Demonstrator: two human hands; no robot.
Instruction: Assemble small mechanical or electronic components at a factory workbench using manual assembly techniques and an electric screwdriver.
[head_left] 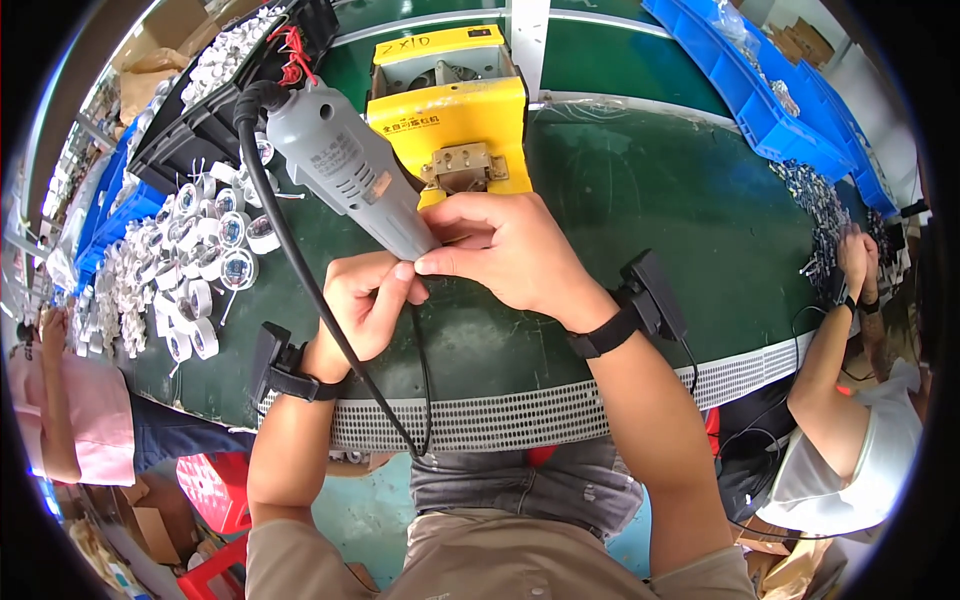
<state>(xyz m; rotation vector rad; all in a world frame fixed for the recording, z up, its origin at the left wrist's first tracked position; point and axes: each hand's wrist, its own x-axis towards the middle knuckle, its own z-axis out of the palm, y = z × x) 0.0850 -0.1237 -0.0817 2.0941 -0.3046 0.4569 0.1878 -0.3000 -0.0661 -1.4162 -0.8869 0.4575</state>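
Observation:
A grey electric screwdriver [350,170] leans over the bench, its narrow nose pointing down between my hands. My right hand [510,250] is closed, its thumb and fingers pinched together right at the nose. Whatever lies between those fingers is hidden. Just left of the nose, my left hand [365,300] is curled, thumb and fingertips pressed together beneath the tip. Any small part in it cannot be made out. Behind the tool stands a yellow screw feeder [450,110] with a metal block on its front.
White round parts with wires [215,235] lie heaped on the green bench [640,220] at left, near a black crate [185,150]. A black cable [300,265] loops across my left forearm. Blue bins [790,125] and small dark parts [810,205] are at right. Co-workers sit on both sides.

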